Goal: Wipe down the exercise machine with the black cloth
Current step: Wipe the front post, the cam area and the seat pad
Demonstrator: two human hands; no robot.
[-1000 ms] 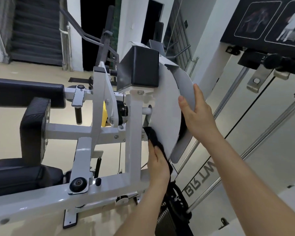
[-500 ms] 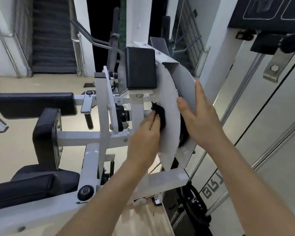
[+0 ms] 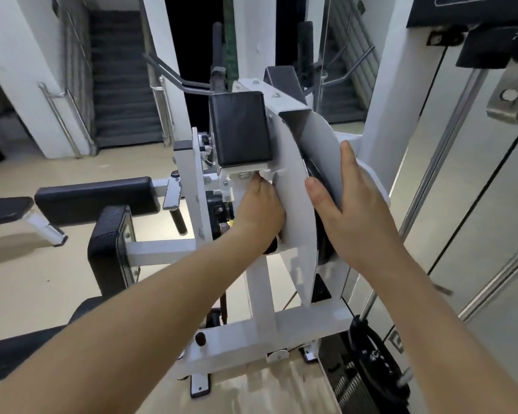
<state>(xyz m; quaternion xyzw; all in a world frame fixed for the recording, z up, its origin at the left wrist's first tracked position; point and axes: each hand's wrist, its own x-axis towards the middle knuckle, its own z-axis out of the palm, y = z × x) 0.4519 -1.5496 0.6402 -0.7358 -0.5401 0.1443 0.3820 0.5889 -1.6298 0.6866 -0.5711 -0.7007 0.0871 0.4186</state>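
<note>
The white exercise machine (image 3: 260,327) fills the middle of the view, with a curved white cam plate (image 3: 293,186) and a black block (image 3: 240,132) on top. My left hand (image 3: 259,210) presses against the left face of the cam plate, just under the black block. The black cloth (image 3: 270,245) is almost wholly hidden under that hand; only a dark bit shows at the heel of the palm. My right hand (image 3: 353,210) grips the plate's right rim, thumb on the near edge and fingers laid over the grey outer plate.
Black pads (image 3: 96,195) and a seat (image 3: 18,357) sit at left. A weight stack and pulley (image 3: 368,360) lie low right beside mirrored panels (image 3: 473,204). A staircase (image 3: 123,85) and white pillars stand behind.
My left hand has slid the cloth upward along the cam plate, from its lower edge to just below the black block. My right hand kept its hold on the rim. The camera moved closer.
</note>
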